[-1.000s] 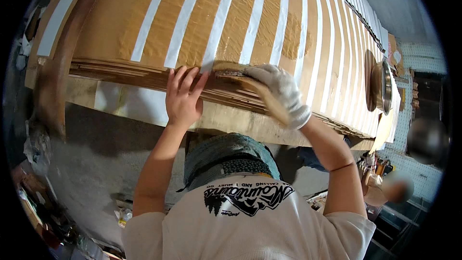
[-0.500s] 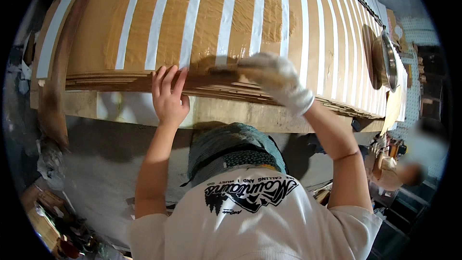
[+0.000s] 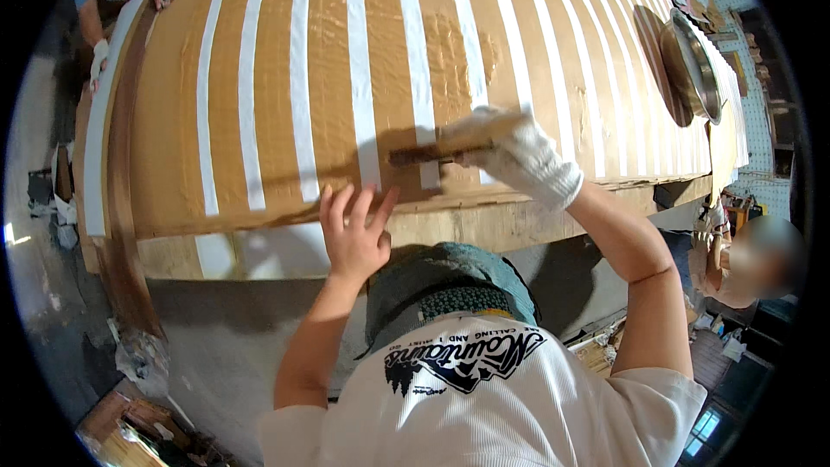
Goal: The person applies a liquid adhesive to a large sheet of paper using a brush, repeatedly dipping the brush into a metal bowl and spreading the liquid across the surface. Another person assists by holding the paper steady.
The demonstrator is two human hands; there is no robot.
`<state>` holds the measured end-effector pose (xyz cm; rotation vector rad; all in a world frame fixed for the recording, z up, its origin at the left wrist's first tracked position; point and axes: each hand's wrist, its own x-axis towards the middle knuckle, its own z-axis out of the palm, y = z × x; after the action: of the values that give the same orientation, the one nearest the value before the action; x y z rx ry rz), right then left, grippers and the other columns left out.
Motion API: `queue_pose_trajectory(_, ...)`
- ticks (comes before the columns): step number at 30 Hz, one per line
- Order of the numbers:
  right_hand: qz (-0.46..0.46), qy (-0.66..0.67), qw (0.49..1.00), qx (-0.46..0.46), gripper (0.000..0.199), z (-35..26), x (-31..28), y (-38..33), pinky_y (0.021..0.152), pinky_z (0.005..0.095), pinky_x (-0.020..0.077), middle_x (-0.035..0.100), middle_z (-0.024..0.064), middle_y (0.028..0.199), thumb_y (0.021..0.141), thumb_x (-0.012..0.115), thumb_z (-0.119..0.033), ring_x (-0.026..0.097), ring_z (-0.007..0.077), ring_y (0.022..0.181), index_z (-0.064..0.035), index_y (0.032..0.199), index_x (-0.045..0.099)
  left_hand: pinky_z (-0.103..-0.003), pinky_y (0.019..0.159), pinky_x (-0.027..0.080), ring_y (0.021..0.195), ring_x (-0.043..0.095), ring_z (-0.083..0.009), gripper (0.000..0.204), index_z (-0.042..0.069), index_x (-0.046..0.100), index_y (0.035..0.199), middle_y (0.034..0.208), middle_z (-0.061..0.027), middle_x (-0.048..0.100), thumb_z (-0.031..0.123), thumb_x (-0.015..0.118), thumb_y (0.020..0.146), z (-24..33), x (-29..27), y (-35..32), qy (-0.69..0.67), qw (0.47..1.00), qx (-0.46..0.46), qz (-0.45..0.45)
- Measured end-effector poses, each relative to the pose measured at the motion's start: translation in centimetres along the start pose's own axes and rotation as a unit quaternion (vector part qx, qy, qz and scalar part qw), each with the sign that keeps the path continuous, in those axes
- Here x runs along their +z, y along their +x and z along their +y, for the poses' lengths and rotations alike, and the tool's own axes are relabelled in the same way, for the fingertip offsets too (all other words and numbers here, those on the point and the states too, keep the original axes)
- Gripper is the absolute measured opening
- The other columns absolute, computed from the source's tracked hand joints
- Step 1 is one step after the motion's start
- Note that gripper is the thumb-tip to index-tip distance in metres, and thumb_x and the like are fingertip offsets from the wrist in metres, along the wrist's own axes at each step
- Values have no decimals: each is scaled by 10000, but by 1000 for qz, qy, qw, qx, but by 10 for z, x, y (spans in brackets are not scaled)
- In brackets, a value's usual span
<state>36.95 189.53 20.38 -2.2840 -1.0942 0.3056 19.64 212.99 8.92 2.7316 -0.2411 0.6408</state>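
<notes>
- Flat brush [image 3: 415, 156]: dark head, tan handle, over the brown sheet [image 3: 275, 104], nine o'clock from my right hand [image 3: 514, 151].
- White knit glove; those fingers grasp the handle.
- My bare left hand [image 3: 356, 238] splays, gripping nothing, fingertips along the near edge; brush head at their two o'clock.
- Glossy, wrinkled surface, straight white strips [image 3: 300, 78].
- Shiny round metal bowl [image 3: 694, 69], two o'clock from my glove.

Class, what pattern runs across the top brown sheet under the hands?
White stripes on the brown sheet, best seen in the head view.
</notes>
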Motion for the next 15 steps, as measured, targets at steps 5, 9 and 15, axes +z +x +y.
queue_pose_trajectory(5, 24, 7, 970, 243, 389, 31, -58, 86, 843, 405, 546, 713, 173, 1004, 824, 791, -242, 692, 323, 936, -25, 1116, 652, -595, 1142, 295, 1283, 403, -325, 579, 256, 678, 1282, 1344, -56, 492, 145, 646, 715, 2, 16, 2, 33, 999, 31, -16)
queue_pose_trajectory(9, 123, -44, 975, 178, 405, 106, -91, 148, 790, 389, 552, 719, 155, 954, 819, 813, -246, 698, 273, 875, -10, 1107, 654, -597, 1118, 315, 1269, 411, -313, 485, 282, 686, 1250, 1305, -45, 494, 185, 636, 777, 21, 10, -2, 74, 996, 39, -31)
queue_pose_trajectory(15, 167, -47, 963, 206, 434, 188, -140, 276, 847, 410, 553, 720, 156, 1005, 834, 799, -277, 700, 267, 958, -76, 1191, 656, -590, 1111, 300, 1211, 403, -294, 404, 421, 664, 1223, 1306, -20, 437, 271, 671, 848, 27, -2, -18, 74, 988, 13, -133)
